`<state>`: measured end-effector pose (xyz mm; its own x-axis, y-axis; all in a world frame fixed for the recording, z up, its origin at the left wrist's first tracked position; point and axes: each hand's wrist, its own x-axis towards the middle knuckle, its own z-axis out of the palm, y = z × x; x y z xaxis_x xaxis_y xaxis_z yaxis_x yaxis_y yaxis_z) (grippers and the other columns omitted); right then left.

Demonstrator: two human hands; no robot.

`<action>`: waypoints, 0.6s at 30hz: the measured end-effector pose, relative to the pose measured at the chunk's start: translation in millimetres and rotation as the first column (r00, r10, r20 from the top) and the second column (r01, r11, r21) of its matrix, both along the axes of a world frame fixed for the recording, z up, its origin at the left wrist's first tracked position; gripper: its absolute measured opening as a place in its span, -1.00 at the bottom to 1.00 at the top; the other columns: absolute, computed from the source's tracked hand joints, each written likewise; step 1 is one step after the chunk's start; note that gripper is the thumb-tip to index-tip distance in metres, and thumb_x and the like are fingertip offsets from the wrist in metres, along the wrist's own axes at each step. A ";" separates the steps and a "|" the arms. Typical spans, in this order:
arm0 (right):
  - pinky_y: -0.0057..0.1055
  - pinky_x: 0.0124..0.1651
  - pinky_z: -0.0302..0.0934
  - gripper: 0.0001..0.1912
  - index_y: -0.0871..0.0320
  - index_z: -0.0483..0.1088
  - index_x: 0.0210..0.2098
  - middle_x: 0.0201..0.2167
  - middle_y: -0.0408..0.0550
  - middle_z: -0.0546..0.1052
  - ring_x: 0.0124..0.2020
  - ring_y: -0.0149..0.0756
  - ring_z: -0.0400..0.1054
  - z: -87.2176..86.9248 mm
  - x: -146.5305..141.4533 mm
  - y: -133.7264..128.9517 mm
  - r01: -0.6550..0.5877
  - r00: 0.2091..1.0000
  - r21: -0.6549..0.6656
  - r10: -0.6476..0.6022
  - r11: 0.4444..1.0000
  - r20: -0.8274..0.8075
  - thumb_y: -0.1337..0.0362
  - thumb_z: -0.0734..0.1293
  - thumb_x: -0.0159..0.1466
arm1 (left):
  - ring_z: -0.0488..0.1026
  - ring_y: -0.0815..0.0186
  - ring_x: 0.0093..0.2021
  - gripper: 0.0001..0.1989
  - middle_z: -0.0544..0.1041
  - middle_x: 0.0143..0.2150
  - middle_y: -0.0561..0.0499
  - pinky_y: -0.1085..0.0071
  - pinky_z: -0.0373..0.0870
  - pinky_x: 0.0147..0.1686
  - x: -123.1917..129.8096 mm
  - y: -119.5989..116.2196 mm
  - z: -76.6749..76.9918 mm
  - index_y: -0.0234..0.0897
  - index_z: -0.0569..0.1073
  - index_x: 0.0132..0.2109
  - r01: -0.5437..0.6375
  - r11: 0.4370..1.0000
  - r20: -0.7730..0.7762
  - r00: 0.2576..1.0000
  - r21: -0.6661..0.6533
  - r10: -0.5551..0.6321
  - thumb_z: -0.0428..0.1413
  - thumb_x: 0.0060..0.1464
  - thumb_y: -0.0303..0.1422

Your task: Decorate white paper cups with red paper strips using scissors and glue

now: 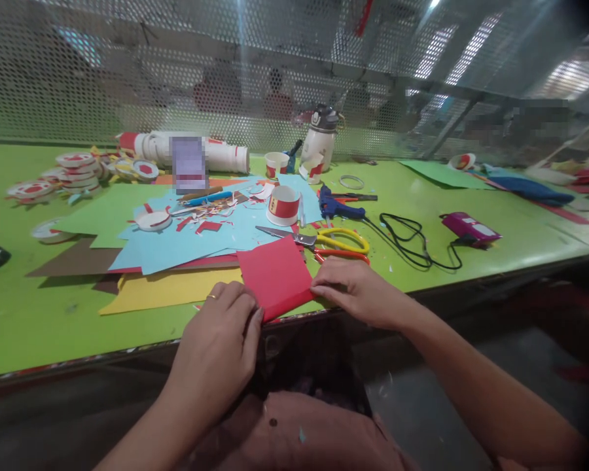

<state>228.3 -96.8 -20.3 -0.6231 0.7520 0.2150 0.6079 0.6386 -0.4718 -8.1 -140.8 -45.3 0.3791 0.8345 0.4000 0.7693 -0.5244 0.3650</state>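
A sheet of red paper [276, 271] lies at the front edge of the table, its near edge folded over in a narrow strip. My left hand [220, 333] pinches the near left corner of the paper, thumb against the fold. At the right end of the fold, my right hand [353, 290] grips the paper between thumb and fingers. Just beyond the paper rest scissors [341, 242] with yellow and orange handles. A paper cup [283, 206] with a red band stands behind them on light blue paper [186, 248].
A blue glue gun [341, 206] trails a black cord to a magenta box [470, 229] on the right. Coloured sheets, including yellow paper [171, 291], spread leftward under paper scraps. Stacked paper discs [76, 173], white cup stacks [226, 157] and a bottle [319, 140] stand farther back.
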 end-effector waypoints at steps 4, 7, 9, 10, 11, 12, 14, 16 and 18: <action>-0.42 -0.31 0.16 -0.78 0.22 0.41 -0.47 -0.50 -0.10 0.41 -0.43 -0.38 0.25 3.5 1.0 0.5 0.023 1.000 -0.050 -0.023 0.999 -0.005 0.34 0.27 0.30 | 0.28 0.11 -0.26 -0.80 0.36 -0.34 -0.11 0.11 0.29 -0.26 2.7 2.1 1.8 -0.26 0.32 -0.40 -0.020 1.000 -0.062 0.998 0.004 0.021 -0.09 0.19 -0.41; -0.43 -0.32 0.17 -0.78 0.21 0.42 -0.49 -0.52 -0.12 0.41 -0.44 -0.39 0.27 6.6 0.6 0.1 0.038 0.999 -0.109 -0.042 0.993 -0.029 0.32 0.29 0.28 | 0.27 0.13 -0.27 -0.81 0.34 -0.34 -0.09 0.12 0.28 -0.25 3.1 1.4 1.1 -0.25 0.31 -0.40 -0.014 1.000 -0.071 0.997 0.014 0.015 -0.09 0.18 -0.41; -0.42 -0.29 0.19 -0.82 0.21 0.46 -0.45 -0.49 -0.11 0.45 -0.42 -0.39 0.31 8.0 -0.4 0.1 0.044 0.996 -0.162 -0.055 0.986 -0.064 0.33 0.30 0.27 | 0.27 0.14 -0.27 -0.82 0.34 -0.33 -0.09 0.12 0.28 -0.25 3.3 0.5 0.2 -0.25 0.31 -0.39 -0.012 1.000 -0.066 0.998 0.025 0.014 -0.08 0.18 -0.42; -0.42 -0.28 0.21 -0.85 0.20 0.47 -0.43 -0.48 -0.11 0.48 -0.40 -0.38 0.33 8.3 -1.0 0.0 0.046 0.995 -0.192 -0.062 0.980 -0.082 0.34 0.31 0.26 | 0.27 0.14 -0.26 -0.83 0.34 -0.32 -0.09 0.12 0.28 -0.26 3.3 -0.1 -0.4 -0.25 0.31 -0.38 -0.009 0.999 -0.062 0.998 0.032 0.011 -0.07 0.18 -0.41; -0.42 -0.28 0.21 -0.87 0.20 0.48 -0.42 -0.46 -0.11 0.50 -0.39 -0.38 0.34 8.2 -1.5 -0.3 0.046 0.993 -0.218 -0.068 0.975 -0.094 0.35 0.32 0.25 | 0.27 0.13 -0.26 -0.84 0.34 -0.32 -0.09 0.13 0.27 -0.26 3.2 -0.7 -1.0 -0.25 0.31 -0.37 -0.005 0.999 -0.058 0.998 0.041 0.007 -0.07 0.18 -0.41; -0.42 -0.27 0.22 -0.88 0.19 0.49 -0.41 -0.46 -0.11 0.51 -0.39 -0.38 0.35 7.8 -1.9 -1.0 0.050 0.992 -0.233 -0.077 0.971 -0.104 0.36 0.33 0.24 | 0.28 0.13 -0.26 -0.85 0.35 -0.31 -0.09 0.13 0.27 -0.26 3.0 -1.5 -1.7 -0.25 0.32 -0.37 0.001 0.999 -0.053 0.999 0.051 0.002 -0.06 0.18 -0.41; -0.41 -0.27 0.22 -0.88 0.19 0.49 -0.43 -0.47 -0.11 0.51 -0.39 -0.37 0.35 6.1 -2.2 -3.7 0.054 0.989 -0.216 -0.082 0.975 -0.121 0.36 0.34 0.23 | 0.29 0.13 -0.24 -0.87 0.36 -0.30 -0.10 0.14 0.28 -0.25 2.0 -3.2 -3.4 -0.26 0.33 -0.34 0.019 0.997 -0.035 0.999 0.071 -0.016 -0.05 0.19 -0.42; -0.37 -0.22 0.23 -0.87 0.20 0.48 -0.40 -0.44 -0.08 0.51 -0.36 -0.34 0.35 3.3 -2.1 -8.3 0.029 0.988 -0.155 -0.051 0.988 -0.143 0.33 0.32 0.26 | 0.31 0.16 -0.23 -0.90 0.38 -0.27 -0.09 0.18 0.29 -0.26 0.6 -4.8 -5.2 -0.27 0.33 -0.30 0.029 0.996 0.010 1.000 0.084 -0.029 -0.04 0.19 -0.45; -0.31 -0.13 0.22 -0.90 0.20 0.48 -0.32 -0.39 -0.04 0.52 -0.30 -0.30 0.35 -0.3 -2.4 -13.7 -0.016 0.987 -0.071 0.004 0.997 -0.162 0.29 0.35 0.25 | 0.33 0.21 -0.24 -0.93 0.38 -0.24 -0.08 0.25 0.31 -0.27 -1.0 -5.4 -7.0 -0.27 0.32 -0.26 0.038 0.994 0.061 0.997 0.100 -0.044 -0.03 0.19 -0.48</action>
<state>225.9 -110.5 -20.6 -0.5924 0.7628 0.2592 0.5136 0.6055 -0.6080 -9.1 -146.2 -52.3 0.3833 0.7743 0.5035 0.7235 -0.5906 0.3574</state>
